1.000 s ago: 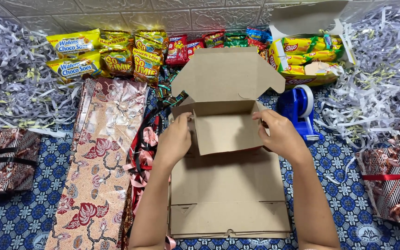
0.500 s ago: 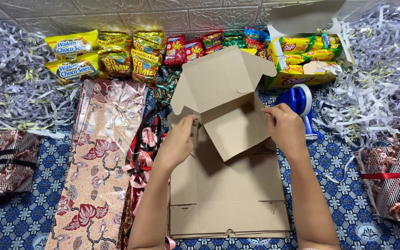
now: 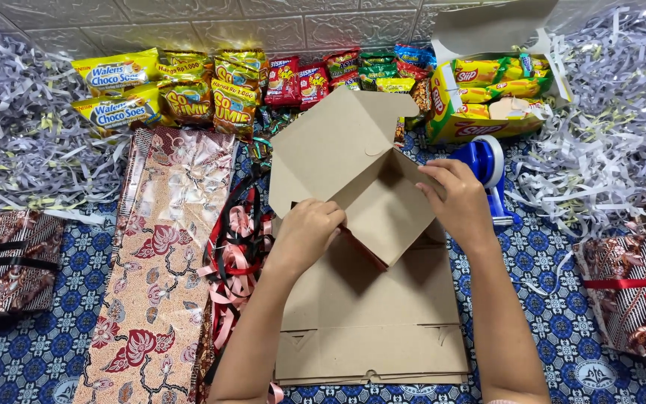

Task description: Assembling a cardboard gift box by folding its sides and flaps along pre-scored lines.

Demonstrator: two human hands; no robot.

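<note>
The scene is seen from a single head-worn camera, aimed steeply down and forward over the person's own forearms. The brown cardboard box (image 3: pixel 353 194) is held near the centre of the frame — close, at arm's reach. The blue patterned cloth (image 3: pixel 31 352) fills the lower edge, and a pale tiled wall (image 3: pixel 211 26) closes the top — no second view is supplied.

Box (image 3: pixel 353 172) sits centre on flat cardboard (image 3: pixel 371 329); wrapping paper (image 3: pixel 155 269) and ribbons (image 3: pixel 233 254) left of it; tape dispenser (image 3: pixel 487 168) right; snacks (image 3: pixel 211 82) behind.
</note>
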